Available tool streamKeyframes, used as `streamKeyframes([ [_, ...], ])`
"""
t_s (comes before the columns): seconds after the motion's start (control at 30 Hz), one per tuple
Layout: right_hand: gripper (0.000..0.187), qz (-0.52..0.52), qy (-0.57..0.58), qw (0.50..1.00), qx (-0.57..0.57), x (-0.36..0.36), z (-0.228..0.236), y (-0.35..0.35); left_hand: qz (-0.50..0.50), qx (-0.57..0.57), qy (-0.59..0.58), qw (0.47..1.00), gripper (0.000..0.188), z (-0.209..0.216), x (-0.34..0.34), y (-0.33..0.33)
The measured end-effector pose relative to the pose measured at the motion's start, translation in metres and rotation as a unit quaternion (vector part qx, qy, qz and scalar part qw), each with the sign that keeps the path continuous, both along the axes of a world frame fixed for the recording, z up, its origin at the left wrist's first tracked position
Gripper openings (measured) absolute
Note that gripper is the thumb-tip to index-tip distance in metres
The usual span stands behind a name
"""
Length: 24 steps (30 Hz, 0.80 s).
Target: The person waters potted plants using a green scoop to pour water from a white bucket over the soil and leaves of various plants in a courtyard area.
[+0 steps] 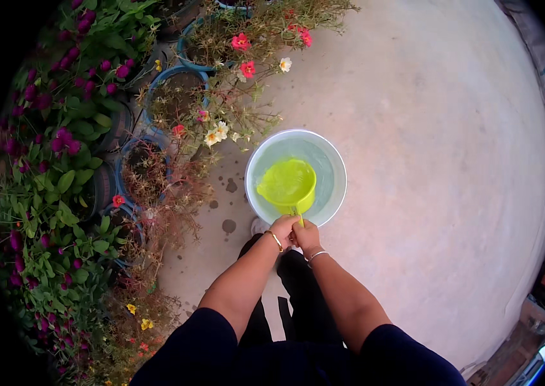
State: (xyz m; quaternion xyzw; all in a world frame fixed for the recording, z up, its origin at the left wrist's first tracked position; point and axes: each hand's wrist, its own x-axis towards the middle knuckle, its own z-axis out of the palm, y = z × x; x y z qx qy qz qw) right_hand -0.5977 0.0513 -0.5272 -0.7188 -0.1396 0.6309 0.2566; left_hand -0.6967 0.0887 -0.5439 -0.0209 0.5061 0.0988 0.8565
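Both my hands are closed together round the handle of a lime-green dipper (pixel 288 183). My left hand (pixel 283 228) wears a gold-coloured bracelet at the wrist, and my right hand (pixel 306 234) has a silver one. The dipper's bowl is over the round silver-white basin (pixel 337 193), within its rim. Pale bluish water (pixel 325 168) stands in the basin, and the dipper looks to have water inside too. Whether its underside touches the water cannot be made out. My fingers hide most of the handle.
Blue-rimmed flower pots (pixel 146 168) line the left, with red and white blossoms (pixel 221 130) leaning toward the basin. Bushy plants with purple flowers (pixel 64 141) grow beyond them. Pale concrete floor (pixel 440 174) spreads to the right; dark wet spots (pixel 229 226) mark it left of the basin.
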Motion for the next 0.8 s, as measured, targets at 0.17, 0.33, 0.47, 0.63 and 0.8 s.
streamKeyframes([
  [0.17, 0.021, -0.003, 0.051, 0.998, 0.038, 0.022, 0.098, -0.064, -0.028, 0.041, -0.013, 0.999, 0.015, 0.100, 0.009, -0.057],
  [0.33, 0.010, 0.073, 0.068, 0.986, 0.137, 0.030, 0.265, -0.077, -0.009, 0.116, -0.053, 0.992, 0.017, 0.264, 0.011, -0.076],
  [0.47, 0.011, 0.125, 0.072, 0.961, 0.236, 0.017, 0.377, -0.059, -0.035, 0.224, -0.078, 0.971, 0.017, 0.395, -0.012, -0.057],
  [0.63, 0.017, 0.204, 0.106, 0.924, 0.305, -0.049, 0.475, -0.015, 0.069, 0.379, -0.034, 0.922, 0.020, 0.490, -0.079, -0.041],
  [0.8, 0.012, 0.265, 0.140, 0.881, 0.366, -0.142, 0.535, 0.048, 0.212, 0.515, 0.042, 0.830, 0.019, 0.553, -0.161, -0.007],
])
